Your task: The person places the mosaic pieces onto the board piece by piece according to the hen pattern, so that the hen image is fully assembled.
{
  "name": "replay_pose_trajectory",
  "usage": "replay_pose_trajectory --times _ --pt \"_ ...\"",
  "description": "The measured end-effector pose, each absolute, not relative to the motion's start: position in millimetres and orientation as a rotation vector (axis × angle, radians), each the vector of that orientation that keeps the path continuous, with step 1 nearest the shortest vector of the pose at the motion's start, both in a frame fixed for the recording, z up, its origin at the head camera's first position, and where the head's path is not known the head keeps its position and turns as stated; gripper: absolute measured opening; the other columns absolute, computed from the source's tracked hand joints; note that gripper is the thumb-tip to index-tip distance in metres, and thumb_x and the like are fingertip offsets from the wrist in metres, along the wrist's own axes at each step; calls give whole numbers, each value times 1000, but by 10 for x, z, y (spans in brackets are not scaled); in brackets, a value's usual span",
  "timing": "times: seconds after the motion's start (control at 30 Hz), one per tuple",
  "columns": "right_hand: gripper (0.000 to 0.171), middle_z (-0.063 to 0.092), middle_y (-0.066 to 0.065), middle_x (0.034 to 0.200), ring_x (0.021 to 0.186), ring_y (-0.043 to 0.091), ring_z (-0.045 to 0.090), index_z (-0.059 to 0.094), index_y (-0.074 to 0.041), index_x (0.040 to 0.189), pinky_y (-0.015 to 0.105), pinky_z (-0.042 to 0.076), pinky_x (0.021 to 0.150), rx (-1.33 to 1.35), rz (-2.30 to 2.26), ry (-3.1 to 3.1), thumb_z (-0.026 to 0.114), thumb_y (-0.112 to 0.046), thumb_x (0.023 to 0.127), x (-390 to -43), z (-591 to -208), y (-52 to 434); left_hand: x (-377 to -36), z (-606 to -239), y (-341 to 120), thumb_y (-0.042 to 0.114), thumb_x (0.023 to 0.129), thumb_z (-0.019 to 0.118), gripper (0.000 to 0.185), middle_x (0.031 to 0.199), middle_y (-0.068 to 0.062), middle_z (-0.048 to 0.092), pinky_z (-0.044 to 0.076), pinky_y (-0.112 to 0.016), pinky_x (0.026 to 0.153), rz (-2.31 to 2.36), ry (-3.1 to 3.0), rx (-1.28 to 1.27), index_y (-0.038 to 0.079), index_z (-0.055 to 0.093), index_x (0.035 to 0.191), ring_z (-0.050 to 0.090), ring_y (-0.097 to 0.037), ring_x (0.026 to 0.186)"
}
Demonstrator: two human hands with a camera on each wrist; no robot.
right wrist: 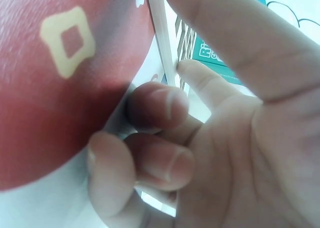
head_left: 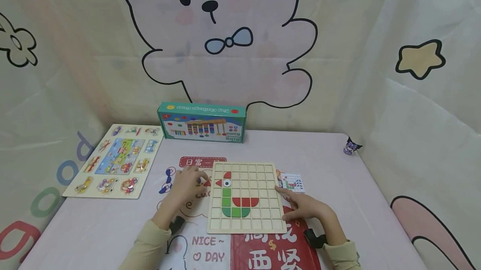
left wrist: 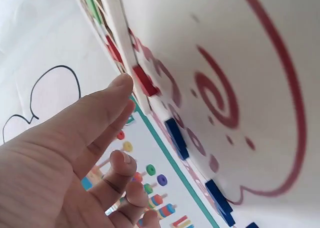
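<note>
A pale wooden grid board (head_left: 263, 178) lies on the table mat, bearing a bird-like figure of red pieces (head_left: 245, 202), green pieces (head_left: 226, 197) and a white eye piece (head_left: 226, 183). At its left edge is my left hand (head_left: 186, 184), thumb and forefinger extended close beside a loose red piece (left wrist: 145, 80); no pinch on it shows. Loose blue pieces (left wrist: 176, 138) lie farther along the mat in the left wrist view. My right hand (head_left: 306, 207) touches the board's right edge with forefinger and thumb, the other fingers loosely bent underneath.
A small pattern card (head_left: 293, 182) lies right of the board. At the back stands a green game box (head_left: 203, 123). A picture puzzle board (head_left: 109, 161) lies at the left, and a small purple wrapped item (head_left: 351, 146) sits at the back right corner.
</note>
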State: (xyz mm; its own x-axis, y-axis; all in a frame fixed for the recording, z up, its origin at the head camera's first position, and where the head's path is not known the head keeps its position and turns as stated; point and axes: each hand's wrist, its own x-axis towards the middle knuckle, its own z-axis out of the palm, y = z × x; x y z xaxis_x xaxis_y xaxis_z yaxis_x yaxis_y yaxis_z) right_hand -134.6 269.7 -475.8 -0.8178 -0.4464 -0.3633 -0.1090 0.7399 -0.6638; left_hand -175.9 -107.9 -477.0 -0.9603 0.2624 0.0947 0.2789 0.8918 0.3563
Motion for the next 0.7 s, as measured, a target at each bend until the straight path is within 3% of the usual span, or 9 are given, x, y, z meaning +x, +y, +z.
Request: replay_pose_trajectory --times 0.07,0.17,0.3,0.7 --pt "87 53 17 119 88 20 53 31 -18 145 35 52 69 -421 -883 2428 77 -35 72 -1346 -4759 2700 -1779 -4774 -1094 29 70 80 26 98 -2 61 36 -50 84 -587 -3023 -436 22 71 93 46 -23 93" --pt "87 54 15 117 88 20 53 32 -19 145 35 52 69 -416 -878 2428 76 -35 72 -1348 -4763 2702 -1813 -4788 -1112 27 71 79 28 116 -9 60 32 -59 94 -608 -3049 -460 22 71 97 47 -34 112" --pt "86 53 16 121 90 20 53 32 -19 144 36 52 71 -407 -872 2430 76 -36 72 -1348 -4766 2703 -1851 -4814 -1126 25 73 78 29 132 -14 51 18 -63 103 -658 -3096 -501 23 70 101 29 -44 132" --pt "86 52 18 124 91 21 52 32 -18 144 37 51 72 -415 -862 2443 76 -36 72 -1347 -4759 2695 -1882 -4850 -1147 19 77 74 18 133 -15 51 16 -63 104 -656 -3103 -521 21 71 95 28 -43 133"
